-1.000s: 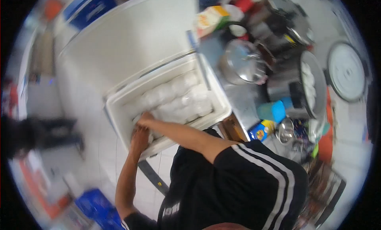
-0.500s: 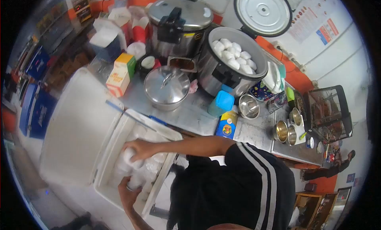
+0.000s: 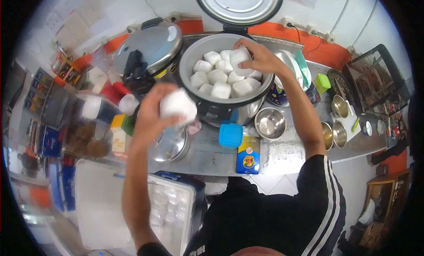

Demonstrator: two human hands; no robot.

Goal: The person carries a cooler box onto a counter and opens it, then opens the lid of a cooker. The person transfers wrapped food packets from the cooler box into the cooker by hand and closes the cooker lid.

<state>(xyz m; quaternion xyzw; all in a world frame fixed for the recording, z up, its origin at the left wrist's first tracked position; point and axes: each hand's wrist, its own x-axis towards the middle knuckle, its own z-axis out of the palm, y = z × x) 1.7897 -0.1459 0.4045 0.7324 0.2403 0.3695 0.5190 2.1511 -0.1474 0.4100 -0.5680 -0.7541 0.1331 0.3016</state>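
Observation:
In my left hand [image 3: 153, 109] is a rounded white wrapped packet [image 3: 179, 106], held in the air left of the big round cooker [image 3: 187, 66]. My right hand [image 3: 260, 58] reaches over the cooker's far right side, its fingers around another white packet [image 3: 240, 60]. Inside the cooker lie several similar packets [image 3: 218, 76], heaped near the rim. What the packets contain cannot be seen. The cooker's lid [image 3: 240, 7] stands raised behind it. Below my left forearm, a white cooler box [image 3: 191, 198] stands open with more white packets inside.
A closed cooker [image 3: 148, 46] stands to the left, with a lidded steel pot [image 3: 170, 145] in front of it. A blue-lidded container [image 3: 231, 135], a yellow-and-blue box [image 3: 248, 156] and a steel bowl [image 3: 270, 124] are on the counter. At right is a glass-sided case [image 3: 375, 81].
Both hands have risen from the cooler box to the cooker, each with a white packet. The view has swung right, and my right hand is over the heap.

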